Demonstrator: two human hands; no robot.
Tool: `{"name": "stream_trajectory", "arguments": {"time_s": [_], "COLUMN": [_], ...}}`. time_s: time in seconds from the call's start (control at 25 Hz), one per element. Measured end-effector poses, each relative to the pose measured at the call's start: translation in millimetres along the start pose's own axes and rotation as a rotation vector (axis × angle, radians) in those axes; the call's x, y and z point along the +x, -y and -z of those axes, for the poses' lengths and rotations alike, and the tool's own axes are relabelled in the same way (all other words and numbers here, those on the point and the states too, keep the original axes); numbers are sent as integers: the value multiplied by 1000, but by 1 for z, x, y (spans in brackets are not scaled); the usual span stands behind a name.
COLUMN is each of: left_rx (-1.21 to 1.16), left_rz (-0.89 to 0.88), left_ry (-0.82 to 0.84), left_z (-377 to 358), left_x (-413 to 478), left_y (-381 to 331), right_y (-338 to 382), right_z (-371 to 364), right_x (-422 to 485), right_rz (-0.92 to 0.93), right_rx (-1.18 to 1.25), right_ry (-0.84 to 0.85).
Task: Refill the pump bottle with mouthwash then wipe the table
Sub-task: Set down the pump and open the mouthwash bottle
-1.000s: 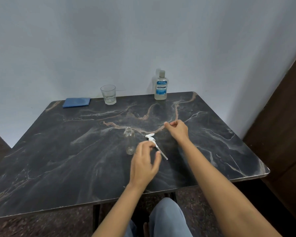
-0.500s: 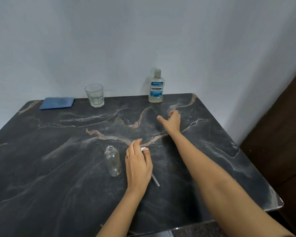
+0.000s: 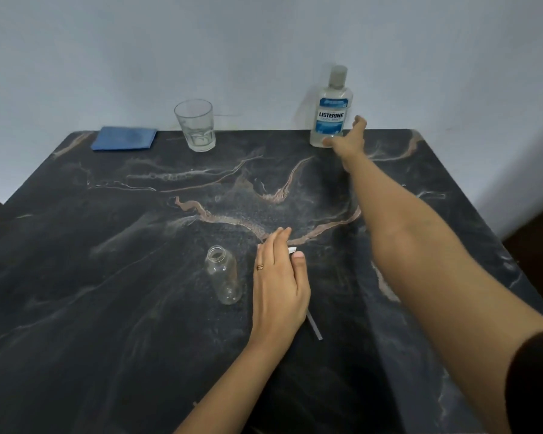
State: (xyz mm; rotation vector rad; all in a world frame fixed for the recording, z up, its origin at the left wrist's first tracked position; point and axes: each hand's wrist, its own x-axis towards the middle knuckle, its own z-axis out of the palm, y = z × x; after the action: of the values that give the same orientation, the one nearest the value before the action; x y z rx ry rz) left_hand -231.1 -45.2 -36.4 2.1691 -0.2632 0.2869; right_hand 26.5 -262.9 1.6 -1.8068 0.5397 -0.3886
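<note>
A small clear pump bottle (image 3: 224,275) stands open and empty near the middle of the dark marble table (image 3: 107,245). Just right of it my left hand (image 3: 279,277) lies flat over the white pump head, whose dip tube (image 3: 314,327) sticks out below my palm. The mouthwash bottle (image 3: 331,108), clear with a blue label and a grey cap, stands at the table's far edge. My right hand (image 3: 348,142) is stretched out to its base, fingers spread, thumb against the lower left of the bottle, not closed round it.
A drinking glass (image 3: 196,125) stands at the far edge left of the mouthwash. A folded blue cloth (image 3: 124,138) lies at the far left corner. A pale wall runs right behind the table. A dark wooden surface is at the right.
My right hand has reached forward from the table's middle to the mouthwash bottle. My left hand has set the pump head down and rests on it. The view has moved closer.
</note>
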Motion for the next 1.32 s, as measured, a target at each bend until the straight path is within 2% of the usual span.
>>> {"name": "stream_trajectory", "arguments": {"time_s": [0.12,0.36,0.52,0.68,1.04,1.32], "left_rx": [-2,-11,-10,-22,-31,-55], "left_rz": [4,7,-2,-1,-45,-117], "left_ry": [5,-3,-3,-10,-4,54], "left_z": [-1,-1,0,3,9,12], "left_x": [1,1,1,0,-6,-20], "left_y": [1,0,-1,-4,-7,-8], "right_y": [4,3,-2,-11,-26,-36], "right_z": [-1,-7,0,18,75,102], "right_x": [14,14,-12,-63,-213,-284], "right_rz": [22,114,130,135,118,119], "right_rx": [9,-165,-147,-91,-60,-41], "right_ry": [89,65,138,225,264,301]}}
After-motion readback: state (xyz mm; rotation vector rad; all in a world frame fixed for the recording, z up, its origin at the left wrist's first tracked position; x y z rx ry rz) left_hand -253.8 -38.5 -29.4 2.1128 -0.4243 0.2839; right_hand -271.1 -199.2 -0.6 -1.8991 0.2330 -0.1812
